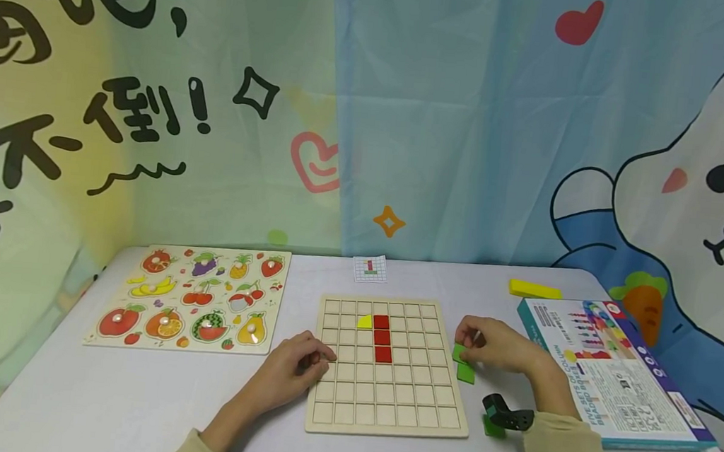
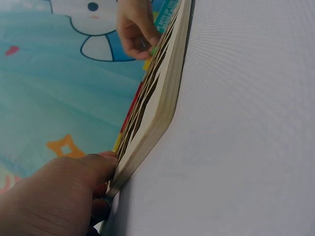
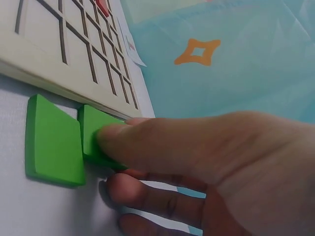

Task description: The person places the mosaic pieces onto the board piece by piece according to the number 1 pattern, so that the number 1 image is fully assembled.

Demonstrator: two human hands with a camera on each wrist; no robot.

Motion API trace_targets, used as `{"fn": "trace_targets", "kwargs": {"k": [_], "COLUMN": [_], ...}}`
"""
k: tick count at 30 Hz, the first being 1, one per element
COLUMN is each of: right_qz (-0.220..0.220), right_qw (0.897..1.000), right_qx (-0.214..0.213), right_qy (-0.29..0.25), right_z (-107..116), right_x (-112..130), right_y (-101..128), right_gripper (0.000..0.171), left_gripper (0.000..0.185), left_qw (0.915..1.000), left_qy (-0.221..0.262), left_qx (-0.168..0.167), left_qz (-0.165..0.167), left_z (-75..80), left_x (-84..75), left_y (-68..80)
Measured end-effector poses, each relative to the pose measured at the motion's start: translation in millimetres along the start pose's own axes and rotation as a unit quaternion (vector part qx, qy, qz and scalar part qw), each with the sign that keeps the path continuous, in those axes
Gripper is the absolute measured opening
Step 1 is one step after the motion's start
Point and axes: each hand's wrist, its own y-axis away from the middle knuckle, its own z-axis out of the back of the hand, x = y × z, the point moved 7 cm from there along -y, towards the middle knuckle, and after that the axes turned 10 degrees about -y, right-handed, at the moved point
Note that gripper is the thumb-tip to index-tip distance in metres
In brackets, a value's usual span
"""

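Note:
A wooden grid board (image 1: 409, 394) lies before me, with several red tiles (image 1: 383, 338) in a column and one yellow tile (image 1: 364, 322) beside the top one. At the board's left edge, my left hand (image 1: 295, 366) holds the rim between thumb and curled fingers; the left wrist view shows the thumb at the board's edge. My right hand (image 1: 498, 344) pinches a green tile (image 3: 91, 130) just off the board's right side, thumb on its face, fingers partly hidden. A second green tile (image 3: 54, 142) lies right beside it on the table.
Another green piece (image 1: 494, 428) lies partly under the right wrist's camera. To the right are a game box (image 1: 627, 382) and a yellow block (image 1: 534, 289). A small pattern card (image 1: 369, 269) stands behind the board. On the left lies a fruit puzzle board (image 1: 168, 296).

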Motion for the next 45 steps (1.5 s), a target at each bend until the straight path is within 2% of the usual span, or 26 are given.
{"fn": "trace_targets", "kwargs": {"k": [5, 13, 20, 25, 34, 45], "right_qz": [0.025, 0.038, 0.059, 0.084, 0.103, 0.133], "right_qw": [1.0, 0.999, 0.997, 0.995, 0.993, 0.99], "right_qx": [-0.002, -0.025, -0.056, -0.063, -0.05, -0.045], "right_qy": [0.011, 0.019, 0.011, -0.003, -0.033, -0.033], "right_z": [0, 6, 11, 11, -1, -20], "right_x": [-1, -1, 3, 11, 25, 40], "right_y": [-1, -1, -1, -1, -6, -15], "right_gripper": [0.013, 0.005, 0.007, 0.01, 0.011, 0.009], "left_gripper": [0.015, 0.016, 0.015, 0.015, 0.016, 0.015], "left_qw": [1.0, 1.0, 1.0, 1.0, 1.0, 1.0], "left_qy": [-0.001, -0.002, -0.006, -0.006, -0.007, -0.004], "left_qx": [-0.001, -0.002, -0.001, -0.001, 0.0, 0.002], "left_qz": [-0.002, -0.003, -0.001, 0.002, 0.003, 0.004], "left_z": [0.0, 0.5, 0.5, 0.5, 0.4, 0.3], "left_x": [-0.1, -1.0, -0.5, -0.8, -0.9, -0.3], "left_y": [0.1, -0.3, -0.5, -0.7, -0.6, -0.5]}}
